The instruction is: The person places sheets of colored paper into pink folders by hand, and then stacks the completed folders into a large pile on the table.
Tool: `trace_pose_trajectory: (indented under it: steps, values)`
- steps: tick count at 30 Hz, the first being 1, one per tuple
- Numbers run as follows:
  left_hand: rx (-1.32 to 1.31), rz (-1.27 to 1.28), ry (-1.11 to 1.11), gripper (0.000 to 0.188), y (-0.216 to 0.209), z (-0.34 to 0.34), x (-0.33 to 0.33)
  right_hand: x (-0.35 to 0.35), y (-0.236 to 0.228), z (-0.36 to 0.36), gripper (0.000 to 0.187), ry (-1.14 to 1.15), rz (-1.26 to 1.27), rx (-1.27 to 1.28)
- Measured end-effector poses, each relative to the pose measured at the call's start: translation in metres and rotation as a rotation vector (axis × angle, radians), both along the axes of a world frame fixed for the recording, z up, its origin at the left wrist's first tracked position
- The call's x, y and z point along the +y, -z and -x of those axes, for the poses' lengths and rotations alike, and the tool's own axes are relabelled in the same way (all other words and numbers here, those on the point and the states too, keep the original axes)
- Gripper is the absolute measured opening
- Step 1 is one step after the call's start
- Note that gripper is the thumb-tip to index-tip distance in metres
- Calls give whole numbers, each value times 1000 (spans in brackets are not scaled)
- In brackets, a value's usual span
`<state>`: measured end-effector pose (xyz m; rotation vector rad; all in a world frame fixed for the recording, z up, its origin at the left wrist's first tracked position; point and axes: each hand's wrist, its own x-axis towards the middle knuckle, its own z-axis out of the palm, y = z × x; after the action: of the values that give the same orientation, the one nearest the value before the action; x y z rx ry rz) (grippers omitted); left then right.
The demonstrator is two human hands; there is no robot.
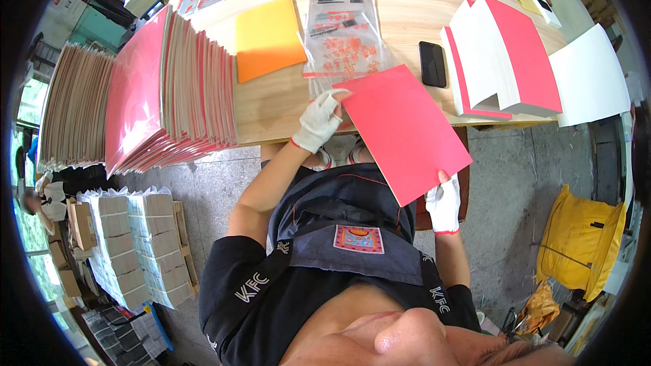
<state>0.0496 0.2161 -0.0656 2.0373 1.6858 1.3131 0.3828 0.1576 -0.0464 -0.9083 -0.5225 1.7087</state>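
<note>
Counter [268,108] ahead; my left fingers [344,95] pinch the red sheet [407,135] far-left, right fingers [443,177] its near edge; likely light, stiff.

White lettering on black clothing [252,287]; red characters on clear plastic bags [347,53], too blurred to read.

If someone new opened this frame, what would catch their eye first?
Probably the bright pinkish-red sheet near the middle, a lower corner gripped by the white-gloved right hand. Next, the big red-faced stack on the left of the wooden table, then the bulky yellow bundle low at the right.
</note>
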Motion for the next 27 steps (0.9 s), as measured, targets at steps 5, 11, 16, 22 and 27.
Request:
trace_pose_trajectory:
  steps: [5,11,16,22,27]
  values:
    - [-1291,145,-120,32,106,-57,-10,-23,-16,7,29,-30,46,-5]
    - [-1678,512,-115,31,120,-124,3,-48,-21,16,31,-100,53,-75]
    - [-1639,596,-128,29,131,-131,-25,-57,6,32,30,-171,247,-348]
    - [-1585,685,-93,28,136,-102,-35,-41,48,76,33,-242,249,-117]
    - [-1481,755,-126,27,141,-97,-54,-36,32,91,32,-280,173,-29]
